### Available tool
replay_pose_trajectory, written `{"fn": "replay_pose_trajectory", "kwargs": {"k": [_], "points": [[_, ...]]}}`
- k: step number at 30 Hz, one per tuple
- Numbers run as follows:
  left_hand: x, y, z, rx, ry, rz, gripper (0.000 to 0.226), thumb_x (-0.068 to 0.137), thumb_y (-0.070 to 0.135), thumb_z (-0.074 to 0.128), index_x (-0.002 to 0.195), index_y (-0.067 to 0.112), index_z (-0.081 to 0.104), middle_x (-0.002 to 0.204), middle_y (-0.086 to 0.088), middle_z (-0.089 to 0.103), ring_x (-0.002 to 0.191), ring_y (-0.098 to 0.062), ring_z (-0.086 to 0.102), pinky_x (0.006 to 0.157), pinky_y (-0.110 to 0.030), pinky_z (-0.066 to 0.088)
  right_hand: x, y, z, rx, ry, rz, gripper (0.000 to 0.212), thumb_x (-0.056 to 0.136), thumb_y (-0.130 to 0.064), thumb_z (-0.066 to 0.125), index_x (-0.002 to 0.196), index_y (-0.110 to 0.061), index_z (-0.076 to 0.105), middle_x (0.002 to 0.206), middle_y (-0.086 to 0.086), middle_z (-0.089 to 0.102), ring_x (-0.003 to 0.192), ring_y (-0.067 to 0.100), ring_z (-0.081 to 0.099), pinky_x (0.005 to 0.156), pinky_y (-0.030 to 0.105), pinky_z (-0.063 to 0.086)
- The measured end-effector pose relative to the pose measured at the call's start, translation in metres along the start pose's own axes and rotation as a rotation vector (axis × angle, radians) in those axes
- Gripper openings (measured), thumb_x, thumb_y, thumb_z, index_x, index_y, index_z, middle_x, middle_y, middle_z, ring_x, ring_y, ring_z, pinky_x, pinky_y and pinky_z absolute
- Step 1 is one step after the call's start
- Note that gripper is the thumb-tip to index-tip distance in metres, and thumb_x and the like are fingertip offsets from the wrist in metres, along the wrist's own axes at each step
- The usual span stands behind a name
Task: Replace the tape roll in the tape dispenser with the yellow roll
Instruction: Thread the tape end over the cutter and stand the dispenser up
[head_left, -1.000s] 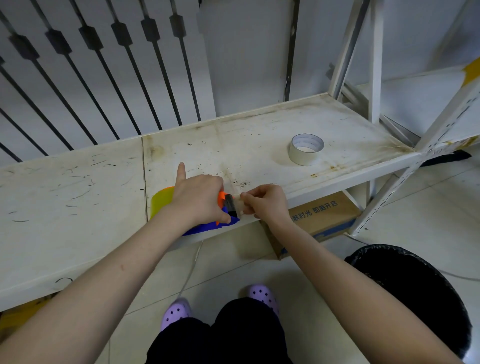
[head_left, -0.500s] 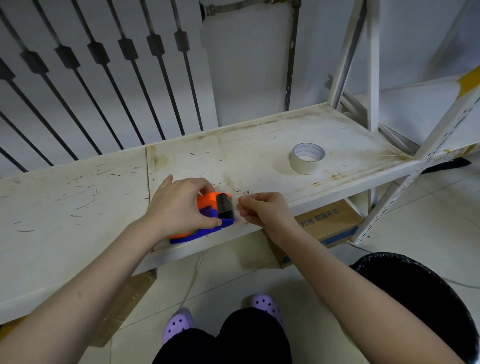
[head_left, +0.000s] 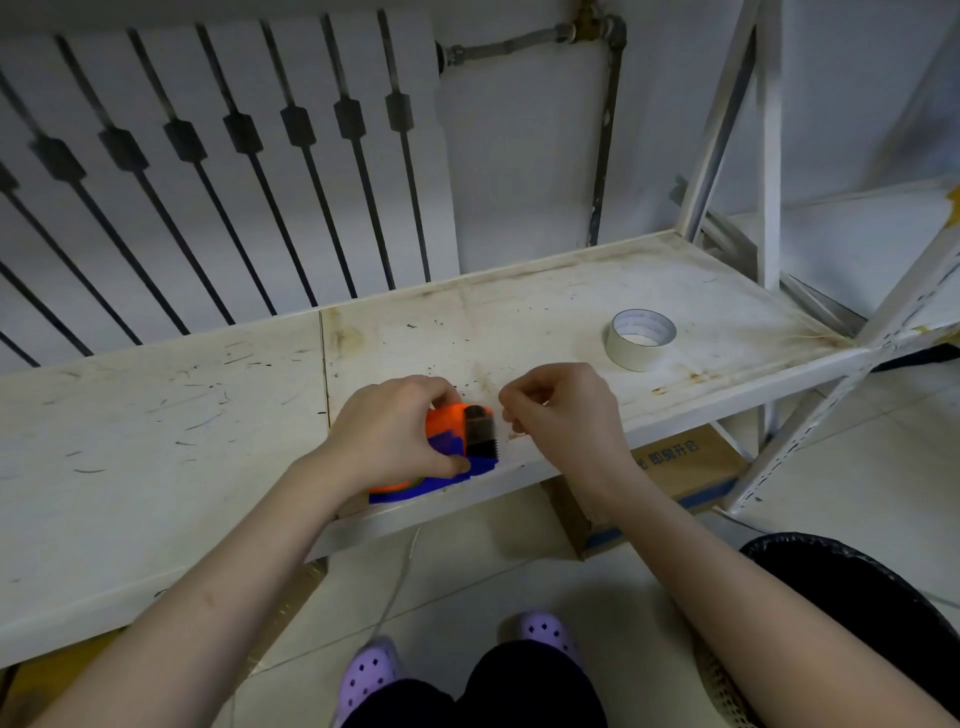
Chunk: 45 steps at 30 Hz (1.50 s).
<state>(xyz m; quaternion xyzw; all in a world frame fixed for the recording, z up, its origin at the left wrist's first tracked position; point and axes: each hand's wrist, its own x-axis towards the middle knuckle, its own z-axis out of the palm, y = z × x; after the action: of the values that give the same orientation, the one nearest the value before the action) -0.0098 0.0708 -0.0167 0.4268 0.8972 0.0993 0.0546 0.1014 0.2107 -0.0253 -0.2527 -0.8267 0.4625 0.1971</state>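
Seemingly near the end, the head view showed the left hand (head_left: 395, 431) clamped on the dispenser (head_left: 457, 452), pressing it onto the shelf (head_left: 156, 441) at its front edge. A sliver of yellow showed under that hand, so the yellow roll looked seated, though mostly hidden. Just beside the cutter, the right hand (head_left: 563, 410) had fingertips pinched together, perhaps on a tape end too clear to confirm. A pale roll (head_left: 641, 339) stood well apart to the right. To do this well, draw the end straight over the serrated blade, keeping the body pinned.
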Motion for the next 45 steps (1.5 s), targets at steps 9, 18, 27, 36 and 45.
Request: {"fn": "replay_pose_trajectory", "kwargs": {"k": [9, 18, 27, 36, 45], "points": [[0.001, -0.001, -0.001, 0.016, 0.009, -0.020, 0.061, 0.057, 0.054, 0.075, 0.110, 0.032, 0.055, 0.106, 0.012, 0.061, 0.086, -0.013, 0.055, 0.072, -0.029, 0.051, 0.003, -0.005, -0.005, 0.144, -0.060, 0.112, 0.019, 0.082, -0.008, 0.061, 0.066, -0.012, 0.071, 0.062, 0.004, 0.071, 0.061, 0.017, 0.070, 0.067, 0.034, 0.061], [0.002, -0.003, 0.004, -0.051, -0.002, -0.006, 0.061, 0.059, 0.054, 0.076, 0.111, 0.033, 0.054, 0.105, 0.015, 0.057, 0.092, -0.013, 0.055, 0.076, -0.031, 0.052, -0.007, 0.006, 0.002, 0.162, 0.020, 0.115, 0.018, 0.083, -0.012, 0.062, 0.067, -0.016, 0.069, 0.062, 0.000, 0.070, 0.061, 0.013, 0.069, 0.061, 0.024, 0.058], [0.008, 0.003, 0.002, 0.009, -0.030, 0.017, 0.064, 0.058, 0.056, 0.076, 0.112, 0.031, 0.054, 0.112, 0.010, 0.061, 0.094, -0.015, 0.054, 0.073, -0.030, 0.048, -0.015, -0.004, 0.010, -0.067, 0.213, -0.114, 0.013, 0.085, -0.022, 0.059, 0.079, -0.018, 0.069, 0.069, -0.005, 0.069, 0.066, 0.013, 0.063, 0.067, 0.038, 0.057], [0.012, 0.004, 0.014, 0.147, -0.070, 0.007, 0.056, 0.055, 0.060, 0.072, 0.096, 0.025, 0.058, 0.091, 0.008, 0.064, 0.085, -0.020, 0.060, 0.073, -0.034, 0.048, -0.003, -0.007, 0.020, -0.107, 0.150, -0.211, 0.012, 0.092, -0.014, 0.049, 0.087, -0.013, 0.060, 0.080, -0.001, 0.065, 0.072, 0.015, 0.061, 0.066, 0.032, 0.051], [0.016, 0.008, 0.018, 0.250, -0.068, 0.019, 0.046, 0.058, 0.059, 0.069, 0.086, 0.025, 0.053, 0.080, 0.009, 0.057, 0.075, -0.017, 0.051, 0.089, -0.037, 0.034, -0.003, 0.016, 0.010, 0.183, 0.072, 0.122, 0.011, 0.090, -0.012, 0.053, 0.086, -0.008, 0.063, 0.070, 0.005, 0.069, 0.062, 0.007, 0.070, 0.074, 0.039, 0.060]]}}
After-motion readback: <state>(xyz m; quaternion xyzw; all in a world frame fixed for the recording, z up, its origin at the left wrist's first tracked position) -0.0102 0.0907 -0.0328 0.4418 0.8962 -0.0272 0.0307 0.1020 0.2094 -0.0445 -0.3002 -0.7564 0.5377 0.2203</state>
